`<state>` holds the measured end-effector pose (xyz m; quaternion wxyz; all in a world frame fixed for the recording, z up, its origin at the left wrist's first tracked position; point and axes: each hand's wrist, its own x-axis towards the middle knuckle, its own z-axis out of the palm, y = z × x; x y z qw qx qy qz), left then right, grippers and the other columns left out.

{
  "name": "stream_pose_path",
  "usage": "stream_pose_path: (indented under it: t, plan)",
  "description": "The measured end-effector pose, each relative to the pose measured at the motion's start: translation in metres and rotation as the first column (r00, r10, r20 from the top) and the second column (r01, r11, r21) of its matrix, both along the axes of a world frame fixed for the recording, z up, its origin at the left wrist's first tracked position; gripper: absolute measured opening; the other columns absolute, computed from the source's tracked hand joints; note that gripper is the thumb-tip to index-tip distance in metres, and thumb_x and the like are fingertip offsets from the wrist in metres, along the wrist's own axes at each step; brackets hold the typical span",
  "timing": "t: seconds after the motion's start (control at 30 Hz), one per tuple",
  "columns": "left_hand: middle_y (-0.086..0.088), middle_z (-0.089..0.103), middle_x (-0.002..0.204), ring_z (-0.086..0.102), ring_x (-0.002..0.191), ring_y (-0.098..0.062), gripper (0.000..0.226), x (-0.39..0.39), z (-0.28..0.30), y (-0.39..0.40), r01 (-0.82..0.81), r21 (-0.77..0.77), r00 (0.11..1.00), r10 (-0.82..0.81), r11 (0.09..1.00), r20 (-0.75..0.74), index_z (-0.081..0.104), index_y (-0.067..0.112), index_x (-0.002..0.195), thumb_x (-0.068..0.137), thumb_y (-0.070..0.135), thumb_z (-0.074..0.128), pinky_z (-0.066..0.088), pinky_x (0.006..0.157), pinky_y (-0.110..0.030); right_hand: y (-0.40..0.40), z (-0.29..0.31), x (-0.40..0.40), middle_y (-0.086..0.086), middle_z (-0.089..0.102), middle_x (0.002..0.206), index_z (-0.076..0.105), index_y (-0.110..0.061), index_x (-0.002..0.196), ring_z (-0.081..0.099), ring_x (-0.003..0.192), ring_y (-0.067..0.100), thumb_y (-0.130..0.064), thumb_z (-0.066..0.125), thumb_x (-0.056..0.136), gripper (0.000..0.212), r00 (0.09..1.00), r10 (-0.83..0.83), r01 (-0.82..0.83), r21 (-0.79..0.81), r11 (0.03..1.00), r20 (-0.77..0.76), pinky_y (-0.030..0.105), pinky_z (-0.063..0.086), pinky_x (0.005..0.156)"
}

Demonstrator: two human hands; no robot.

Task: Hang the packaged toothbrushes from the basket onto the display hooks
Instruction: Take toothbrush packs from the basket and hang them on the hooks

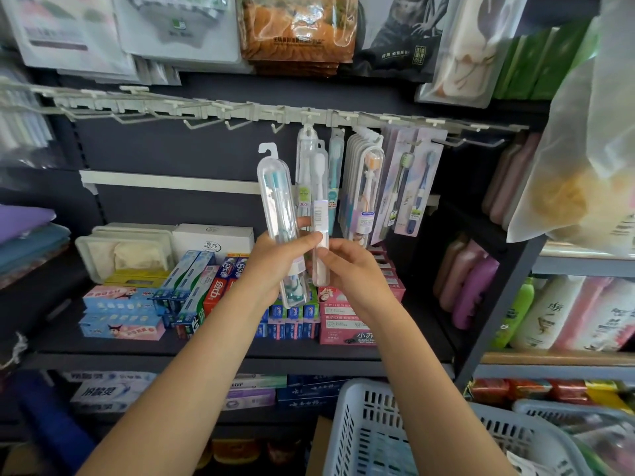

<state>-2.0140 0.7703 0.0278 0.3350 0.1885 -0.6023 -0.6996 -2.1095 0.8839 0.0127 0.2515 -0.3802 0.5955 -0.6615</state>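
My left hand (275,266) grips a clear toothbrush case with a teal brush (276,201), upright, its white hanger tab pointing up just left of the filled hooks. My right hand (350,273) pinches the lower end of a second clear case with a white brush (319,187), held upright beside the first, its top close to the toothbrush packs hanging on the hook rail (240,113). Several hooks left of the hanging packs are bare. The pale blue basket (364,434) sits low at the right.
Several toothbrush packs (395,180) hang on the hooks to the right. Toothpaste boxes (206,297) fill the shelf below my hands. Bottles (467,286) stand on the right shelf. A plastic bag (591,149) hangs at the upper right. Flat packets hang above the rail.
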Motion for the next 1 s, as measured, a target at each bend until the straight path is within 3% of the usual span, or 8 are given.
stream_pose_path:
  t: [0.17, 0.27, 0.33, 0.4, 0.5, 0.63, 0.8, 1.0]
  plan:
    - [-0.003, 0.078, 0.091, 0.074, 0.083, -0.014, 0.023, 0.003, 0.001, 0.005, -0.018, 0.0, 1.0, 0.018, 1.0, -0.004, 0.075, 0.02, 0.105, 0.084, 0.015, 0.08, 0.057, 0.07, -0.032, 0.007, 0.005, 0.005, 0.0, 0.054, 0.071, 0.064, -0.011, 0.104, 0.045, 0.062, 0.014, -0.024, 0.041, 0.109, 0.027, 0.996, 0.056, -0.057, 0.008, 0.998, 0.07, 0.027, 0.038, 0.057]
    - [-0.003, 0.079, 0.095, 0.074, 0.095, -0.021, 0.019, 0.003, 0.001, 0.01, -0.025, 0.018, 1.0, 0.025, 1.0, 0.0, 0.075, 0.024, 0.101, 0.084, 0.018, 0.081, 0.058, 0.079, -0.039, 0.009, 0.006, 0.009, -0.004, 0.04, 0.065, 0.05, -0.017, 0.105, 0.032, 0.053, 0.011, -0.044, 0.046, 0.105, 0.028, 0.998, 0.066, -0.066, 0.047, 0.997, 0.018, 0.025, 0.028, 0.049]
    - [-0.005, 0.079, 0.099, 0.074, 0.1, -0.023, 0.022, 0.002, 0.002, 0.013, -0.022, 0.035, 1.0, 0.023, 0.999, -0.004, 0.074, 0.025, 0.104, 0.084, 0.017, 0.08, 0.059, 0.087, -0.042, 0.012, 0.005, 0.011, -0.004, 0.038, 0.064, 0.042, -0.017, 0.106, 0.03, 0.052, 0.011, -0.042, 0.051, 0.104, 0.028, 0.998, 0.065, -0.065, 0.027, 0.997, 0.028, 0.026, 0.025, 0.049]
    - [-0.005, 0.079, 0.101, 0.074, 0.1, -0.023, 0.026, 0.002, 0.004, 0.016, -0.009, 0.048, 1.0, 0.009, 0.999, -0.006, 0.073, 0.023, 0.109, 0.084, 0.018, 0.081, 0.058, 0.092, -0.046, 0.014, 0.004, 0.012, -0.001, 0.043, 0.066, 0.042, -0.015, 0.105, 0.033, 0.051, 0.013, -0.038, 0.05, 0.105, 0.024, 0.996, 0.081, -0.081, -0.004, 0.997, 0.04, 0.028, 0.026, 0.049]
    - [-0.007, 0.079, 0.097, 0.075, 0.095, -0.027, 0.033, 0.002, 0.008, 0.02, -0.024, 0.046, 0.999, 0.023, 0.999, 0.023, 0.074, 0.017, 0.108, 0.078, 0.022, 0.086, 0.058, 0.091, -0.053, 0.016, 0.001, 0.015, 0.002, 0.056, 0.071, 0.054, -0.007, 0.106, 0.051, 0.055, 0.016, -0.036, 0.046, 0.107, 0.03, 0.999, 0.048, -0.048, -0.007, 0.999, 0.015, 0.032, 0.041, 0.053]
    - [-0.001, 0.079, 0.085, 0.076, 0.086, -0.023, 0.022, -0.006, 0.019, 0.023, -0.087, -0.021, 0.996, 0.087, 0.996, 0.033, 0.073, 0.019, 0.094, 0.077, 0.02, 0.087, 0.06, 0.087, -0.046, 0.019, 0.0, 0.014, 0.005, 0.068, 0.081, 0.061, -0.012, 0.107, 0.066, 0.07, 0.022, -0.031, 0.049, 0.106, 0.023, 0.998, -0.045, 0.045, 0.008, 0.999, -0.042, 0.036, 0.053, 0.061]
    - [0.006, 0.077, 0.088, 0.073, 0.087, -0.013, 0.02, -0.018, 0.035, 0.024, -0.053, -0.105, 0.998, 0.057, 0.993, 0.032, 0.072, 0.025, 0.098, 0.081, 0.022, 0.084, 0.057, 0.079, -0.03, 0.019, 0.005, 0.01, 0.011, 0.069, 0.083, 0.056, -0.01, 0.111, 0.062, 0.061, 0.022, -0.03, 0.049, 0.106, 0.022, 0.993, -0.108, 0.107, -0.027, 0.994, -0.04, 0.03, 0.049, 0.049]
    - [-0.002, 0.079, 0.093, 0.076, 0.088, -0.016, 0.019, -0.025, 0.027, 0.025, -0.06, -0.06, 0.998, 0.062, 0.996, 0.021, 0.076, 0.022, 0.1, 0.083, 0.016, 0.082, 0.06, 0.081, -0.034, 0.012, 0.009, 0.006, 0.004, 0.067, 0.073, 0.055, -0.008, 0.109, 0.054, 0.05, 0.016, -0.032, 0.047, 0.107, 0.025, 0.987, -0.162, 0.161, -0.058, 0.985, -0.008, 0.027, 0.039, 0.043]
